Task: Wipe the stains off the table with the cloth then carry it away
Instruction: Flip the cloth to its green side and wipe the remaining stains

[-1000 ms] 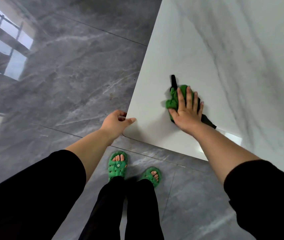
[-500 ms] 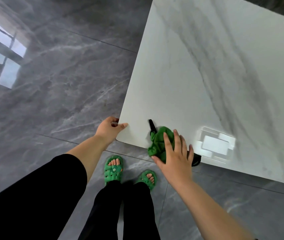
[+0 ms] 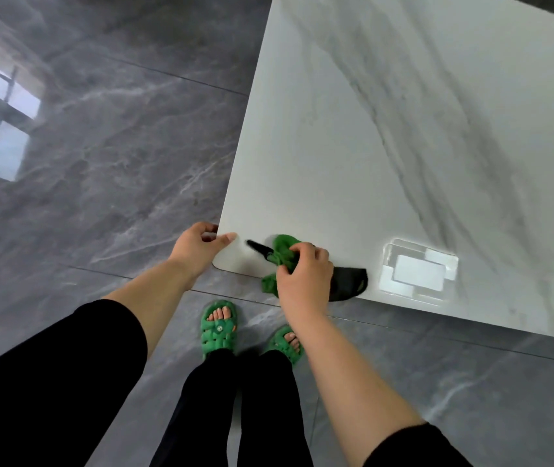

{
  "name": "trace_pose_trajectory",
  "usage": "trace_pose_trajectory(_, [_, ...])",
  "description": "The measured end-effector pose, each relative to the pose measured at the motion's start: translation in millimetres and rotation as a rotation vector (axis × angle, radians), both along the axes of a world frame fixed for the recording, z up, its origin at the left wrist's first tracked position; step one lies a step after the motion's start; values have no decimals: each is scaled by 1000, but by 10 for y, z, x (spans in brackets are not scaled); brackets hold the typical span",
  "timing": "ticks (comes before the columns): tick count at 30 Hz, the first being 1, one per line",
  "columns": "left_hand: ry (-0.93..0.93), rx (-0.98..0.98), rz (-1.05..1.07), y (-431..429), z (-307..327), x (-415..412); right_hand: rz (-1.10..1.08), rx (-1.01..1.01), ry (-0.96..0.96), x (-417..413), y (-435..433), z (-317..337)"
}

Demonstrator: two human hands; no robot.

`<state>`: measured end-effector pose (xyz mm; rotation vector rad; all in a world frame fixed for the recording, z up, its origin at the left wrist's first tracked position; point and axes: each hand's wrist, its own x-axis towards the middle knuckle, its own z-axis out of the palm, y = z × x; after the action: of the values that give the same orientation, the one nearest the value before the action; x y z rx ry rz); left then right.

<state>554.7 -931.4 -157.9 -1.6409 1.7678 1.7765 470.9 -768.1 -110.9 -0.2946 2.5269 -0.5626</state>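
– Now, your right grip [image 3: 304, 274] is curled round the green cloth [image 3: 284, 252], which sits bunched up at the near edge of the worktop [image 3: 336, 146], close to its rounded corner.
– Agreed, and part of the bundle hangs over that edge. A dark flap [image 3: 349, 279], the same cloth as far as I can tell, lies flat on the surface just beside your knuckles. A thin black strip [image 3: 258, 247] pokes out the other way.
– Your left grip [image 3: 198, 247] is on the corner itself, thumb on top and fingers curled under the rim. It's holding the worktop, not the cloth.
– So which step is this? To me it reads as the end of the wiping. You're gathering the cloth, not pressing it flat.
– That's my read too. I can't pick out any stain on the marble from here. The bright patch [image 3: 418, 273] to the right looks like reflected light, not a spill.
– Next move, then: close on the whole bundle so the flap and the strip come along, lift it clear of the edge and carry it off.
– Watch the loose end. If it trails, it could drag across the surface or slip free over the floor [image 3: 100, 163] by your sandals [image 3: 218, 326].
– And the left can let go of the corner once you turn away.
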Motion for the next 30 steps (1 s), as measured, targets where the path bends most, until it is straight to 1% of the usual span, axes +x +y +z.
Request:
trace_pose_trajectory(1, [-6,-4,-5,-1,0,-3,-20,-110,-90,-24,2,37])
trace_pose_trajectory(3, [-15,-13,-7,10,8,-10,-128,-317,-230,-108,16,186])
trace_pose_trajectory(5, [-17,-16,-2,18,20,-17,-218,-488,-289,-227,92,351])
trace_pose_trajectory(8, [-23,-16,-3,23,34,-18,-284,-658,-366,-432,317,542])
trace_pose_trajectory(10, [-27,-15,-4,25,43,-21,-284,-713,-374,-544,510,591])
trace_pose_trajectory(11, [-27,-15,-3,27,47,-24,-259,-696,-355,-596,604,592])
trace_pose_trajectory(13, [-19,-11,4,31,51,-27,-166,-584,-325,-698,774,521])
trace_pose_trajectory(15, [-14,-12,5,36,49,-32,-85,-379,-293,-746,903,378])
trace_pose_trajectory(17, [-12,-20,9,42,45,-31,-33,-120,-134,-723,951,214])
trace_pose_trajectory(19, [-4,-20,22,45,39,-26,25,34,25,-653,834,87])
trace_pose_trajectory(21, [2,-16,20,47,24,-23,85,136,54,-565,591,-69])
trace_pose_trajectory(23, [0,-20,17,42,23,-20,121,257,31,-453,313,-260])
trace_pose_trajectory(25, [-4,-23,14,31,11,-15,198,306,73,-269,122,-391])
trace_pose_trajectory(26, [-8,-23,9,30,7,-14,286,303,121,-174,108,-424])
trace_pose_trajectory(28, [-16,-22,7,33,8,-9,478,297,189,-87,247,-451])
trace_pose_trajectory(29, [-19,-21,8,31,11,-11,521,296,208,-133,386,-460])
trace_pose_trajectory(30, [-24,-19,7,30,16,-7,511,306,222,-218,562,-461])
